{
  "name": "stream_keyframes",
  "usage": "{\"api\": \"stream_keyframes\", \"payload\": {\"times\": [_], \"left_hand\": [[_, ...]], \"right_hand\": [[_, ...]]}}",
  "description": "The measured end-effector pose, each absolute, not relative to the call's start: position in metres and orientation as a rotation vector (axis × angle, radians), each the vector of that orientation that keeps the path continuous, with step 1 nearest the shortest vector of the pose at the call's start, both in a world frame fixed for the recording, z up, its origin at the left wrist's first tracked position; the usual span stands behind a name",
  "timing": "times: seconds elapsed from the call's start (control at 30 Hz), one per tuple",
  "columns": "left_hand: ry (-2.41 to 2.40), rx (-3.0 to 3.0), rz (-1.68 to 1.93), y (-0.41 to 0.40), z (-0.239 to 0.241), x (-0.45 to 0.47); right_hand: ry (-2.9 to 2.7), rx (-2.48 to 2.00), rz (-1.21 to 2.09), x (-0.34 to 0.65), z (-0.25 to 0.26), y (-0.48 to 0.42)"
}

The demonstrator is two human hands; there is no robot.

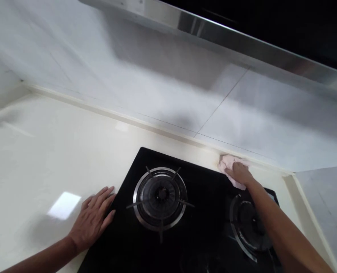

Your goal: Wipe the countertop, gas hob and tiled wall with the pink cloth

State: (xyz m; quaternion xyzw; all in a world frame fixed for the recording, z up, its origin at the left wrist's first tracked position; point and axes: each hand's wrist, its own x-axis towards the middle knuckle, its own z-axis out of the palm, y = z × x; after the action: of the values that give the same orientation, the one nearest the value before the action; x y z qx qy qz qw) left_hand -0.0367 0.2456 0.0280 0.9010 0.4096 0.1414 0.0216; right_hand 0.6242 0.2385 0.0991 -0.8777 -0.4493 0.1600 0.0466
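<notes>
My right hand grips a crumpled pale pink cloth and presses it on the counter strip behind the gas stove, close to the wall's foot. Part of the cloth hangs over the stove's rear edge. On the left, my left hand lies flat on the cream countertop, fingers spread, fingertips and thumb at the stove's left edge. Between my hands sits the left burner with its metal ring and pan supports. My right forearm hides part of the right burner.
A grey-white tiled wall rises behind the counter, with a raised ledge along its foot. Overhead, a range hood with a metal front edge juts out. Another wall closes off the right side.
</notes>
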Motion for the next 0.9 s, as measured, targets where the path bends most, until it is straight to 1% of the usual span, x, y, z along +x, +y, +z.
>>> {"api": "stream_keyframes", "payload": {"times": [0.13,0.27,0.43,0.57,0.63,0.73,0.9], "left_hand": [[1.3,2.749,0.457,0.241,0.029,-0.034],[1.298,2.754,0.447,0.237,0.034,-0.032],[1.311,2.717,0.394,0.234,0.035,-0.032],[1.308,2.686,0.35,0.233,0.035,-0.034],[1.307,2.667,0.348,0.233,0.036,-0.034],[1.305,2.66,0.351,0.234,0.037,-0.034],[1.294,2.676,0.388,0.237,0.035,-0.034]], "right_hand": [[-1.755,-2.55,0.605,0.567,0.103,0.28],[-2.144,-2.191,0.735,0.47,0.108,0.351],[-2.291,-1.935,0.773,0.328,0.106,0.444],[-2.422,-1.751,0.815,0.262,0.107,0.478],[-2.465,-1.675,0.858,0.254,0.109,0.477],[-2.479,-1.605,0.933,0.271,0.112,0.463],[-2.379,-1.712,1.02,0.355,0.114,0.417]]}}
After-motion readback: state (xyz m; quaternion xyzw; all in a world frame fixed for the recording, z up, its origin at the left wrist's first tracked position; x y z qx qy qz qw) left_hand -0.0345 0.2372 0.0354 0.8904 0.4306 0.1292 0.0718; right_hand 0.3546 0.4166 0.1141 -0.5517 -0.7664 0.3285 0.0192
